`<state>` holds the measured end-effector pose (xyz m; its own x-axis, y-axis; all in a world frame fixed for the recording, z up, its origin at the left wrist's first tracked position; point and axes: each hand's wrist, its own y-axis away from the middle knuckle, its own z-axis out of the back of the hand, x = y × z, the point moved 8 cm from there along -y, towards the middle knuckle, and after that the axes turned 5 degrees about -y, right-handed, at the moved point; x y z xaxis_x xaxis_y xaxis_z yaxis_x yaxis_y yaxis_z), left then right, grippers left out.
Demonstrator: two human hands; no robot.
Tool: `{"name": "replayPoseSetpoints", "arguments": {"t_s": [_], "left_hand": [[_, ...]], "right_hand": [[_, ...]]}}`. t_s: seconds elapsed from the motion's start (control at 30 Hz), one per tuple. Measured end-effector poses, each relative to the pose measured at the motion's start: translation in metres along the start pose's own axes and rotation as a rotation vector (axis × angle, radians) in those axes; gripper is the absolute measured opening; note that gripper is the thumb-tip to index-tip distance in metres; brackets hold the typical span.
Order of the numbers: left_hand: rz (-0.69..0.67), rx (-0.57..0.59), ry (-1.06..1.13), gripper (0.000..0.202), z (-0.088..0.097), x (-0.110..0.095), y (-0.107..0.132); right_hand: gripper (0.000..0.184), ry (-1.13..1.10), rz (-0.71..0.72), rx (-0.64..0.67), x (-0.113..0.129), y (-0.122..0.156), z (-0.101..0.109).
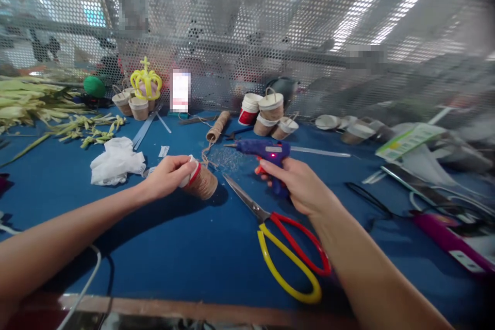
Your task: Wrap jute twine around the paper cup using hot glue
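My left hand (pixel 172 174) is closed on the rim of a small paper cup (pixel 203 184), tilted on its side. Twine is wound round most of the cup, and a red band shows near the rim. In my right hand (pixel 296 180) is a blue glue gun (pixel 266 148) with a lit red light, its nozzle pointing left. A clear glue stick (pixel 320 152) sticks out of its back. From a roll of twine (pixel 218 126) a loose strand runs down to the cup. Large scissors (pixel 266 216) with red and yellow handles lie below the glue gun.
Several twine-wrapped cups (pixel 270 108) stand at the back by a perforated metal screen (pixel 232 20). A crumpled white cloth (pixel 118 161) lies left, near pale husk strips (pixel 34 98). A yellow crown-shaped piece (pixel 146 82) and lit phone (pixel 180 92) stand behind. A purple power strip (pixel 448 240) with cables lies right.
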<state>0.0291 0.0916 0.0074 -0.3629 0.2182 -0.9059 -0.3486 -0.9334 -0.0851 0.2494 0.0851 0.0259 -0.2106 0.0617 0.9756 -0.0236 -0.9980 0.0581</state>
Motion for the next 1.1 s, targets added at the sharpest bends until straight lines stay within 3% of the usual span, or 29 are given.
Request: {"name": "replayPoseSetpoints", "arguments": {"t_s": [0.23,0.37,0.53,0.7,0.8,0.87,0.97,1.1], "left_hand": [[-0.051,-0.009,-0.132,0.031,0.005,-0.009,-0.006],[-0.044,0.019,-0.177,0.028,0.005,-0.013,-0.012],[-0.053,0.052,-0.144,0.03,0.003,-0.018,-0.008],[-0.161,0.075,-0.115,0.033,-0.001,-0.025,0.007],[-0.202,0.098,-0.098,0.032,-0.005,-0.027,0.016],[-0.226,0.111,-0.111,0.03,-0.008,-0.03,0.021],[-0.318,0.118,-0.127,0.029,-0.012,-0.04,0.029],[-0.439,0.136,-0.226,0.026,-0.018,-0.053,0.042]], "right_hand": [[0.031,0.17,-0.047,-0.057,-0.017,-0.026,0.011],[0.03,0.361,-0.04,-0.129,-0.022,-0.039,0.024],[0.042,0.651,-0.011,-0.175,-0.023,-0.05,0.03],[0.033,0.811,0.019,-0.219,-0.023,-0.048,0.025],[0.023,0.833,0.066,-0.239,-0.006,-0.033,0.015],[0.026,0.802,0.122,-0.148,0.009,-0.02,-0.004],[0.044,0.695,0.146,0.126,0.022,0.001,-0.044],[0.052,0.25,0.099,0.452,0.021,0.022,-0.091]]}}
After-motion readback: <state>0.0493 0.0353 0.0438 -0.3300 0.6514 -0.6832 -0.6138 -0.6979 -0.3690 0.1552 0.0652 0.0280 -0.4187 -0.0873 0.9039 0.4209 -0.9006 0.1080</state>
